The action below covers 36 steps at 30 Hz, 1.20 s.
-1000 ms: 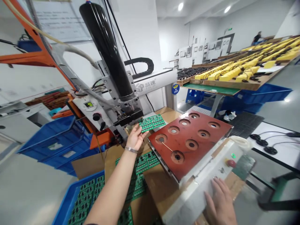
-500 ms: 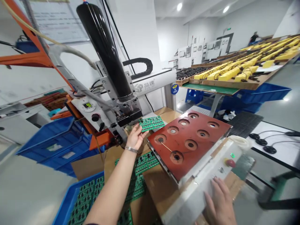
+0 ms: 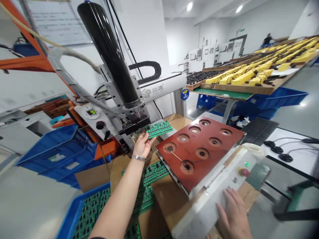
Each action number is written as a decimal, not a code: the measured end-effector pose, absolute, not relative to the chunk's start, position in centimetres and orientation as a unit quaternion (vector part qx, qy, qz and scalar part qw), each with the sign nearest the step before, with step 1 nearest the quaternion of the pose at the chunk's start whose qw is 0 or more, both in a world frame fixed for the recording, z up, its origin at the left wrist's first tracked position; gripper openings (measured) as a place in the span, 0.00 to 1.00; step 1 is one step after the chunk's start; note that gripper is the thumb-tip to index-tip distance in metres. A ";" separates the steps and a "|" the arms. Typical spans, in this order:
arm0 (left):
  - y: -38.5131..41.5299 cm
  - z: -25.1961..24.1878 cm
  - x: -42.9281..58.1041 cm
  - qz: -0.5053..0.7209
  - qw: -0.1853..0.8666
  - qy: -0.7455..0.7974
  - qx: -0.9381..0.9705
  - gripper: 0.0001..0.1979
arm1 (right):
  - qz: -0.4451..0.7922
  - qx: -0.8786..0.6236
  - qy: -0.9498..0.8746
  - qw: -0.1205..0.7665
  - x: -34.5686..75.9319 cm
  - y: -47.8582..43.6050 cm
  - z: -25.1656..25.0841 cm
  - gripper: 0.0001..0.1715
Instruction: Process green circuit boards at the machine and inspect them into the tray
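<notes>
Green circuit board (image 3: 159,128) under the black press head (image 3: 134,125) – pinched at its near edge by left hand (image 3: 142,146), arm outstretched | right hand (image 3: 234,217) flat, fingers spread on the white control box (image 3: 219,196)

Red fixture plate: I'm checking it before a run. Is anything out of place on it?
Yes. A thin pale stick lies on the red plate, slanting between the two nearest holes. Nothing similar shows at the other holes.

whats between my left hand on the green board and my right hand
In the head view, a red-brown plate with six holes lies between the left hand, gripping the green board, and the right hand, flat on the white box.
</notes>
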<state>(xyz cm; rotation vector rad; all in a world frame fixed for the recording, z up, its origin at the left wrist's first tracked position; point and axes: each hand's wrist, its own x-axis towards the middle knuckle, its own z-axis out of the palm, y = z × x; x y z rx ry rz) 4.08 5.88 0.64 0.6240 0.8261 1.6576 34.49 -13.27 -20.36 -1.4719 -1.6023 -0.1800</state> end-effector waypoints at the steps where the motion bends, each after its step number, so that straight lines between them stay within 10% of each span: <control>1: 5.9 0.7 4.1 0.704 0.559 0.350 0.264 0.09 | -0.073 -0.598 -0.652 0.460 34.5 -13.3 -20.4 0.31; 36: 4.6 0.2 3.4 0.709 0.555 0.355 0.252 0.08 | -0.072 -0.601 -0.644 0.469 34.2 -13.3 -20.0 0.31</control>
